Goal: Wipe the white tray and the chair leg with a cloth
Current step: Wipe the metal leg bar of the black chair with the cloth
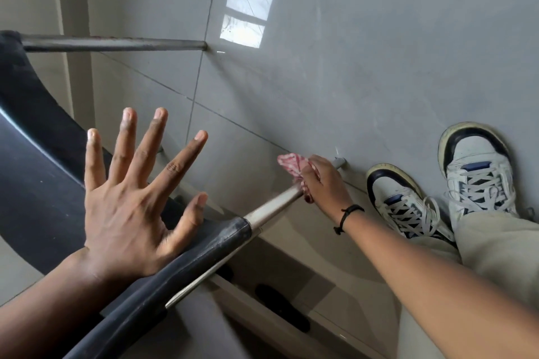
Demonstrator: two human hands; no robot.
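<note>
Near the floor (350, 52), the right hand (323, 181) closes its grip around the red-white cloth (294, 167), pressing it on the metal chair leg (274, 205); the left hand (131, 198) hovers open, fingers spread, holding nothing

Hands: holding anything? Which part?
Right hand grips the red-and-white cloth, bunched around the lower end of the metal chair leg. Left hand is spread open, holding nothing.

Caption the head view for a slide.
Right hand wraps cloth around chair leg; left hand spread open.
</note>
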